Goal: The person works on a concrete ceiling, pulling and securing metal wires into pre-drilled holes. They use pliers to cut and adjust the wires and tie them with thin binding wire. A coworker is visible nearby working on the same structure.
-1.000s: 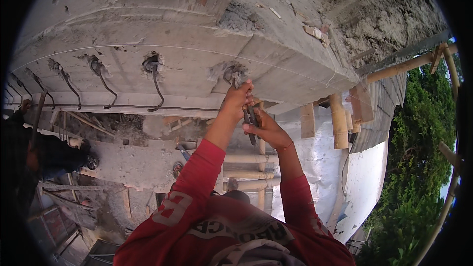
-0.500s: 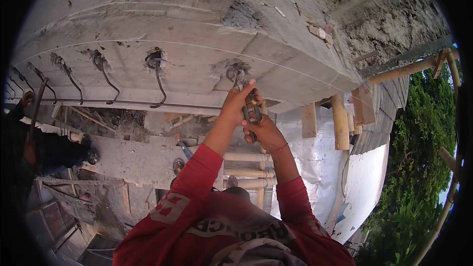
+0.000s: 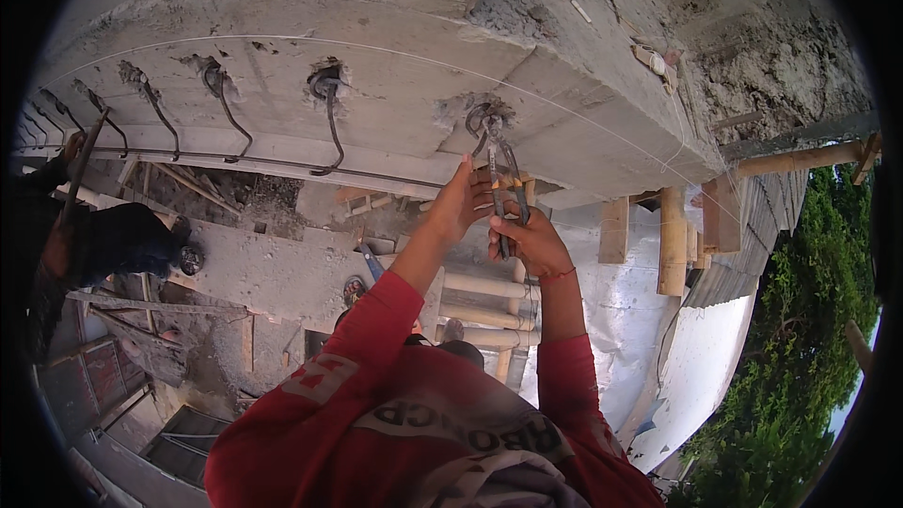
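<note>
A pair of pincers (image 3: 493,159) points up at a bent steel bar (image 3: 475,124) that sticks out of a chipped pocket in the concrete beam. My right hand (image 3: 531,243) is closed round the lower handles. Beside the pincers, my left hand (image 3: 456,203) has its fingers stretched out and thumb raised. Its fingertips are close to a handle; whether they touch cannot be made out. The jaws are at the bar, and their exact grip is too small to tell.
Along the concrete beam (image 3: 404,75) runs a white string, with several more hooked bars (image 3: 331,127) to the left. A person in dark clothes (image 3: 132,240) stands at far left on a concrete walkway (image 3: 254,259). Bamboo rungs (image 3: 484,309) lie below; wooden posts (image 3: 672,240) stand right.
My left hand has come down off the upper part of the pincers and its fingers have straightened. My right hand keeps hold of the handles. The whole view has shifted slightly.
</note>
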A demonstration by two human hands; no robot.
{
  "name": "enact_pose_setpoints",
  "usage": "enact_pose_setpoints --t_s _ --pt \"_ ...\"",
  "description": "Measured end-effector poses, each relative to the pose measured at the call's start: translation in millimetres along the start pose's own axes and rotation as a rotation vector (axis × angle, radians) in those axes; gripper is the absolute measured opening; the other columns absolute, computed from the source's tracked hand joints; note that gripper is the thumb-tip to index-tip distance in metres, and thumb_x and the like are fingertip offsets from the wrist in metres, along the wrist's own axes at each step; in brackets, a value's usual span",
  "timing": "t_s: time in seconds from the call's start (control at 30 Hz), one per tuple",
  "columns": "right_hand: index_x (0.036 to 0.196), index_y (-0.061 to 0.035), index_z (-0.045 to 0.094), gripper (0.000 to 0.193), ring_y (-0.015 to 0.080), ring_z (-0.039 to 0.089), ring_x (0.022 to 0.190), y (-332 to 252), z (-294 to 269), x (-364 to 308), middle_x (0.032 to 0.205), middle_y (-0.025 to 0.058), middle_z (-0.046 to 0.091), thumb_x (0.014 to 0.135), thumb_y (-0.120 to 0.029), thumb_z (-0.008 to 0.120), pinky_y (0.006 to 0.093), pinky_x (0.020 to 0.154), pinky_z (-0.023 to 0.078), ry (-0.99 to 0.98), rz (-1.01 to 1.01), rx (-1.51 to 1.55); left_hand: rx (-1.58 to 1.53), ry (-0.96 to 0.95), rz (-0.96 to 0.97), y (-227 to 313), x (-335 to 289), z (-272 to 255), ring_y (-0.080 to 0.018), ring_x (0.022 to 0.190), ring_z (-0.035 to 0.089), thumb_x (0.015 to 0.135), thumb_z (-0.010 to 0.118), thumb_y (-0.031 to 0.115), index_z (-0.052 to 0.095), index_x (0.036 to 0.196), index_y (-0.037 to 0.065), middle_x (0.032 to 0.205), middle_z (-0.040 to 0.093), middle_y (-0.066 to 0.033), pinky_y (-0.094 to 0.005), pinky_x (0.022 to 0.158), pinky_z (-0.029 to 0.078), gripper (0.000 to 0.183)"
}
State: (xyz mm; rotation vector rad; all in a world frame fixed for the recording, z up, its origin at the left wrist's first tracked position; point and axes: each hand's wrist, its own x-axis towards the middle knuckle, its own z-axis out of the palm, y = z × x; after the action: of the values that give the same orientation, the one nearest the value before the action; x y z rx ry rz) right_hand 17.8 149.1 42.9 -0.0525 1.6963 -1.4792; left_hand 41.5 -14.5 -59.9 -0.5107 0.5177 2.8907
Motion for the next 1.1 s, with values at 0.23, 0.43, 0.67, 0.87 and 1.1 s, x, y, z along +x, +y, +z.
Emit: enact_pose_setpoints --t_s 0.23,0.43,0.67,0.87,1.1 --pt "0.106 -0.0041 0.059 0.020 0.0222 0.070 0.064 15 12 10 0.079 0.0071 0.067 0.100 -0.013 0.076 0.0355 0.052 0.054 0.029 -0.023 0.025 0.375 0.363 0.288 -49 28 -60 -0.0224 0.091 0.076 0.110 0.060 0.039 0.066 0.120 -0.003 0.103 0.077 -0.0169 -0.0346 0.083 0.063 0.043" --pt "0.107 -0.0040 0.057 0.022 0.0227 0.070 0.063 19 8 14 0.079 0.0076 0.066 0.100 -0.013 0.075 0.0354 0.050 0.052 0.020 -0.049 0.032 0.393 0.379 0.339 -45 25 -60 -0.0214 0.074 0.076 0.110 0.062 0.028 0.065 0.113 -0.005 0.093 0.078 -0.0190 -0.0303 0.066 0.063 0.034" --pt "0.105 -0.0031 0.058 0.022 0.0229 0.069 0.062 23 6 17 0.079 0.0077 0.065 0.099 -0.014 0.076 0.0360 0.049 0.050 0.002 -0.040 0.040 0.394 0.760 0.418 -55 -6 -79 -0.0179 0.061 0.071 0.107 0.066 0.027 0.065 0.111 -0.005 0.087 0.074 -0.0145 -0.0295 0.053 0.058 0.032" --pt "0.104 -0.0044 0.060 0.020 0.0219 0.069 0.064 18 10 12 0.081 0.0069 0.065 0.099 -0.014 0.076 0.0351 0.052 0.051 0.012 -0.022 0.046 0.440 0.589 0.446 -47 25 -93 -0.0172 0.063 0.070 0.105 0.069 0.028 0.069 0.101 -0.007 0.082 0.074 -0.0129 -0.0311 0.054 0.057 0.034" --pt "0.109 -0.0052 0.062 0.021 0.0219 0.068 0.062 21 5 15 0.080 0.0056 0.065 0.100 -0.018 0.076 0.0356 0.054 0.053 0.013 -0.006 0.014 0.641 0.660 0.480 -44 45 -96 -0.0184 0.057 0.070 0.105 0.068 0.027 0.071 0.093 -0.007 0.072 0.073 -0.0135 -0.0327 0.053 0.057 0.036"
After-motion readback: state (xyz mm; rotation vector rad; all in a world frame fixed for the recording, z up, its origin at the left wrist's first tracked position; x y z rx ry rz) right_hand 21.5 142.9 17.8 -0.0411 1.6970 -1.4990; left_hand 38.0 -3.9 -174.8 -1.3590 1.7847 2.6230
